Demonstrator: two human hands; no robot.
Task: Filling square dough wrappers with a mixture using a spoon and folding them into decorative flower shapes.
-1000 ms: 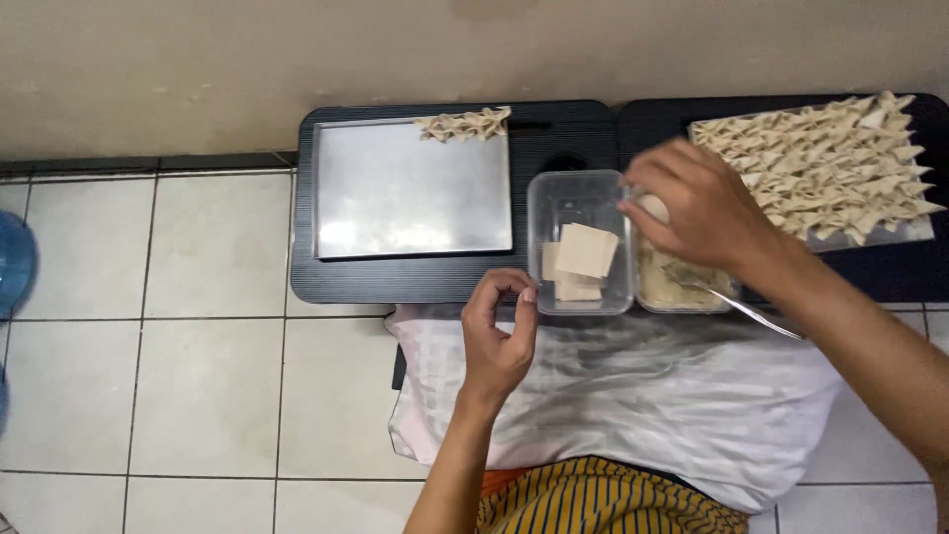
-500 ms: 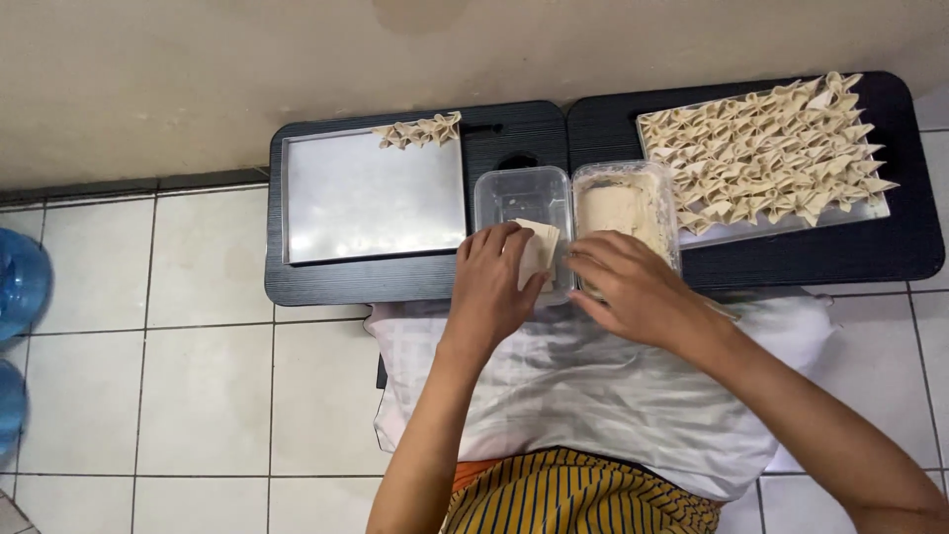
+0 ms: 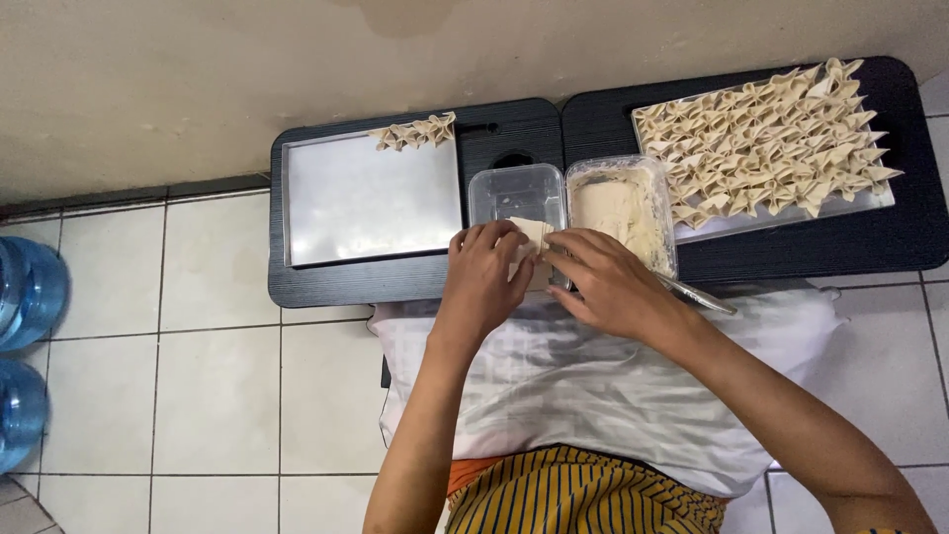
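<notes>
2 black low tables [image 3: 415,282] — trays [image 3: 366,203], tubs [image 3: 514,188] on top.

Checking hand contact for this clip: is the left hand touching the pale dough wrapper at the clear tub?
Touching. The head view shows the left hand with fingertips pressed on the dough wrapper, no gap.

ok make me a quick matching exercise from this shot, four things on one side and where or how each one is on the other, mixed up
Things:
1. left metal tray
2. right metal tray
3. dough wrapper
4. water bottles

Places or states:
A. on the tiled floor at the far left
B. nearly covered with folded pastries
C. held between the fingers of both hands, over the clear container
D. mostly bare, a few folded pastries at its top right corner

Pairs: 1-D, 2-B, 3-C, 4-A
</notes>
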